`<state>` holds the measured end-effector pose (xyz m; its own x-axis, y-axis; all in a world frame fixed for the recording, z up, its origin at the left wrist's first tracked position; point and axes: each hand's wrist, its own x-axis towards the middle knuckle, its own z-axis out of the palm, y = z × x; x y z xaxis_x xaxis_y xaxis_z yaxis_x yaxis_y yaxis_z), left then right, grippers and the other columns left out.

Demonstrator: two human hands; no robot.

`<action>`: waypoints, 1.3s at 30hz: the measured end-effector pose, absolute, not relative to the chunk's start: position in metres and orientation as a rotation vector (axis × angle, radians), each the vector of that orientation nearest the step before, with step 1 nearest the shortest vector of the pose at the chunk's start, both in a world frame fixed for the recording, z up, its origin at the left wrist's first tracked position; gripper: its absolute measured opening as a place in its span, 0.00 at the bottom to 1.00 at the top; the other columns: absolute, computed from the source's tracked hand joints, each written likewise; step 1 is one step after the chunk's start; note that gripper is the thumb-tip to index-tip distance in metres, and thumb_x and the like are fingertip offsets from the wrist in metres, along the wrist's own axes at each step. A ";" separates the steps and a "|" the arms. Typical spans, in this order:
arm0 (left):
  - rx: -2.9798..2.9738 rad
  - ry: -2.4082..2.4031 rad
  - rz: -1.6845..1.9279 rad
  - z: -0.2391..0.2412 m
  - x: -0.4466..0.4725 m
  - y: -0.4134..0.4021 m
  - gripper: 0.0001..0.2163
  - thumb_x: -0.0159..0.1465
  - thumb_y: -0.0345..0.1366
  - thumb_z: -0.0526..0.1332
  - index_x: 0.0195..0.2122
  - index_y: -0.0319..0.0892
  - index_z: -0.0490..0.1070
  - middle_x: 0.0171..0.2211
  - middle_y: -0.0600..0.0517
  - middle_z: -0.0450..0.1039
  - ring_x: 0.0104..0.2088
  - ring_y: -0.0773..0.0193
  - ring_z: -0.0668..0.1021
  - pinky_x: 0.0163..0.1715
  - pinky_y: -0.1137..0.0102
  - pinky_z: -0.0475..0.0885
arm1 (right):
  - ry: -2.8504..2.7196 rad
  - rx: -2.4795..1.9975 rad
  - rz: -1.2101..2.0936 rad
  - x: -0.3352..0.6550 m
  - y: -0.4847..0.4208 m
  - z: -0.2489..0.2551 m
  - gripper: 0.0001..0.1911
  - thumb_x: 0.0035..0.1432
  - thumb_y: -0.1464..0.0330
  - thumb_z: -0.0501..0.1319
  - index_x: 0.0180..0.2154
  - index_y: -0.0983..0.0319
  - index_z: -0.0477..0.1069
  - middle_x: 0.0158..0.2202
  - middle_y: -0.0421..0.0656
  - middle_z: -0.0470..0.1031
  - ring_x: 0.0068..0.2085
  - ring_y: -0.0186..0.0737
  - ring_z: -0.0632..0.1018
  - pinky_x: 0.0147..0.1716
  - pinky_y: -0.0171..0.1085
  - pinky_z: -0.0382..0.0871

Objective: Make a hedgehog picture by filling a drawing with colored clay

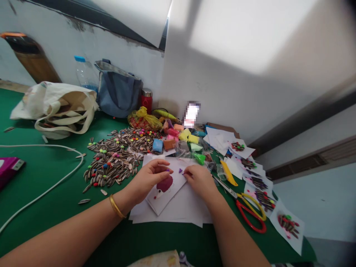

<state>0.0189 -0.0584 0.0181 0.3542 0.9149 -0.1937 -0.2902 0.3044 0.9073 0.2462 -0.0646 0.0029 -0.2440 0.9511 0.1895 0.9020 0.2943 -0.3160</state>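
Over a white card with a dark red hedgehog shape (pixel 164 184), both hands face each other. My left hand (pixel 150 180), a gold bangle at its wrist, has its thumb and fingers curled together, with a tiny purple bit (pixel 168 170) at the tips. My right hand (pixel 200 181) pinches at a small piece of purple clay (pixel 180 171) just above the card's right edge. The hedgehog has a small face and a red nose at its lower left. Several white sheets (pixel 180 211) lie under the card.
Sunflower seeds (pixel 122 163) mixed with coloured beads are heaped on the left. Clay packets (pixel 157 145) lie behind the card. Right of my right hand are scissors (pixel 232 193), a yellow cutter (pixel 228 173) and seed-decorated cards (pixel 286 224). Bags (pixel 119 91) and a red flask (pixel 147 100) stand behind.
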 end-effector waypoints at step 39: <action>1.106 0.823 0.734 0.017 0.021 -0.062 0.16 0.58 0.47 0.67 0.35 0.36 0.76 0.26 0.51 0.72 0.24 0.68 0.70 0.25 0.71 0.65 | -2.152 -1.444 0.474 0.267 -0.076 0.030 0.15 0.68 0.60 0.56 0.38 0.59 0.77 0.37 0.44 0.76 0.42 0.42 0.75 0.42 0.39 0.67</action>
<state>0.0209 -0.0621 0.0169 0.5061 0.8396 -0.1972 -0.1000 0.2843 0.9535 0.2669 -0.0761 0.0299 -0.3111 0.9266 0.2114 0.7519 0.3760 -0.5416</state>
